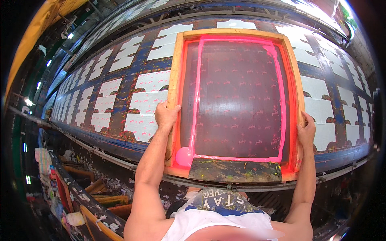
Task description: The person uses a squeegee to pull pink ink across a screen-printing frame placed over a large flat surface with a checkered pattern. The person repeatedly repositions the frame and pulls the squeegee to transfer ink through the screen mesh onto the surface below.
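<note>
My left hand grips the left side of a wooden screen-printing frame, and my right hand grips its right side. The dark mesh has a small repeated pattern, with pink ink along both sides and bottom and a thick blob at the lower left. A dark, paint-stained board lies across the frame's near edge. The frame rests over a long printing table holding rows of white cut pieces; several at the left bear pink prints.
A metal rail runs along the table's near edge. Several stacked wooden frames and assorted rags lie below at the left. Another long table with white pieces stands beyond, and a yellow sheet hangs at the upper left.
</note>
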The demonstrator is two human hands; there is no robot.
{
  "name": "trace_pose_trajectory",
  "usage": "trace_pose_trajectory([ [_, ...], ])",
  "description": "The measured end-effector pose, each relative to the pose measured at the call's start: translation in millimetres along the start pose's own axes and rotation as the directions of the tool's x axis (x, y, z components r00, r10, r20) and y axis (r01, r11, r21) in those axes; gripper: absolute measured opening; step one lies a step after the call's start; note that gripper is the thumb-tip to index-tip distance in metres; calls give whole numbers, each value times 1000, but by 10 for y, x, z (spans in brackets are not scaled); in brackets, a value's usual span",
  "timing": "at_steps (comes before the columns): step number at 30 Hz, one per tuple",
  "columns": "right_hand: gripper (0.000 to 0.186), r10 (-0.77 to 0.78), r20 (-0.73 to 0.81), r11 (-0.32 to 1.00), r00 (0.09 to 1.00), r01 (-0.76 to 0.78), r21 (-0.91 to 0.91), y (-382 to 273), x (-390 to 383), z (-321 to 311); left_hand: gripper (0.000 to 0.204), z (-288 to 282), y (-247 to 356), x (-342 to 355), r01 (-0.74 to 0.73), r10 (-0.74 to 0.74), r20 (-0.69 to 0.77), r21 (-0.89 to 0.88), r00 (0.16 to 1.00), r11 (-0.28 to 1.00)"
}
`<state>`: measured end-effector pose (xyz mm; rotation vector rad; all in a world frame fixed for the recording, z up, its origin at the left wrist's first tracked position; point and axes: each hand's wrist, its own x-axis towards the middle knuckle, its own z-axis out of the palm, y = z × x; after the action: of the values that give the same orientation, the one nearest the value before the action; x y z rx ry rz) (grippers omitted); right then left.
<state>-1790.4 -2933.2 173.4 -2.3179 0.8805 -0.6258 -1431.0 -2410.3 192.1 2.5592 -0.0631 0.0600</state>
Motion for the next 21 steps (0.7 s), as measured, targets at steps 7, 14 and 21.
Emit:
trace_pose_trajectory([
  [7,59,0,30,1000,1000,1,-29,75,-5,63,44,97,-2,13,73,-70,87,-29,994,997],
  [14,65,-395,227,868,890,443,-226,-962,-827,-161,46,282,-129,61,109,-105,184,-10,977,994],
  [21,63,-454,732,752,507,659,10,-2169,-1857,-98,48,236,-36,2,110,-103,156,-37,982,993],
])
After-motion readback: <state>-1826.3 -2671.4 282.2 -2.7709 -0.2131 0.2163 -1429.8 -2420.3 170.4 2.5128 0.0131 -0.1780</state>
